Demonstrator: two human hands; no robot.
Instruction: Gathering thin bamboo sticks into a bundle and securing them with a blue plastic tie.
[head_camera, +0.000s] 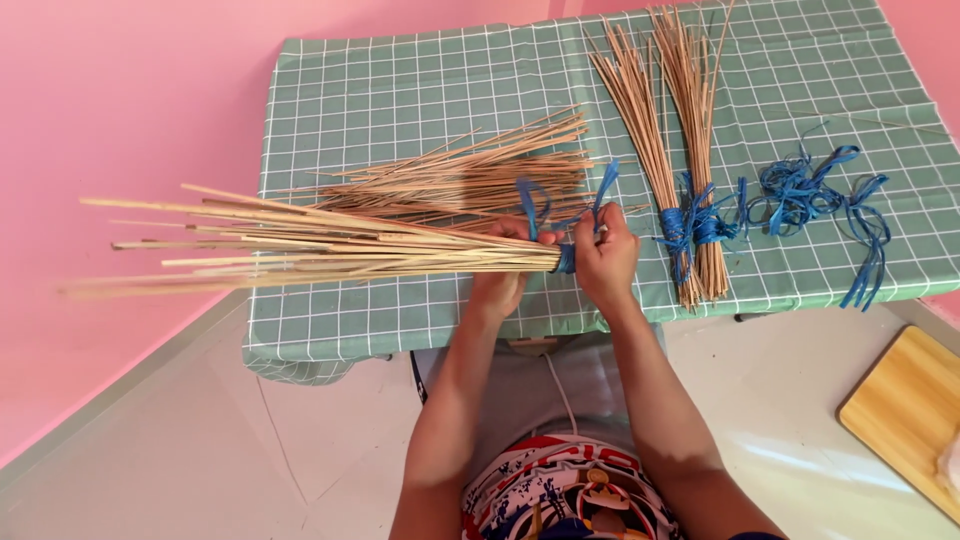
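At frame centre, the left hand (505, 275) and right hand (605, 255) both clamp the bound end of a stick bundle (320, 245) wrapped in blue ribbon (565, 215); its sticks fan toward the left edge. 2 tied bundles (680, 150) lie upper right on the green checked cloth (400, 80).
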